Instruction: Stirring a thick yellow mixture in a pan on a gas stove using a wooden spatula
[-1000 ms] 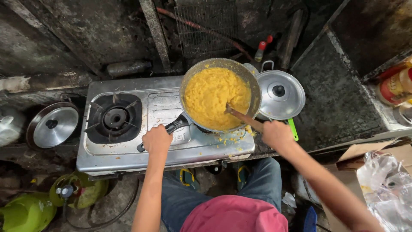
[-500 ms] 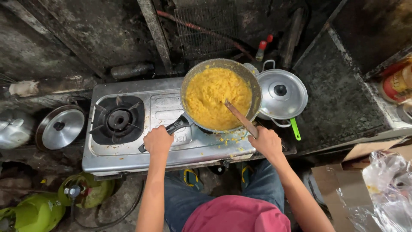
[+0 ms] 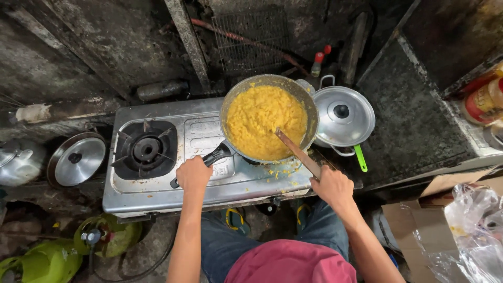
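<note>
Two hands share the work: our left hand [image 3: 193, 174] clamps the black handle [image 3: 209, 160] to steady the pan [image 3: 269, 117] on the stove [image 3: 209, 183], while our right hand [image 3: 331, 187] grips the wooden spatula [image 3: 297, 152] angled into the yellow food [image 3: 262, 118].

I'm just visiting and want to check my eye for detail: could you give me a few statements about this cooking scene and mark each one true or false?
1. The left hand holds the black handle of the pan. True.
2. The pan holds a red soup. False: it holds yellow crumbly food.
3. The right hand holds a wooden spatula that reaches into the food. True.
4. A pot stands on the stove's left burner. False: that burner is bare.
5. A lidded metal pot sits right of the pan. True.
</note>
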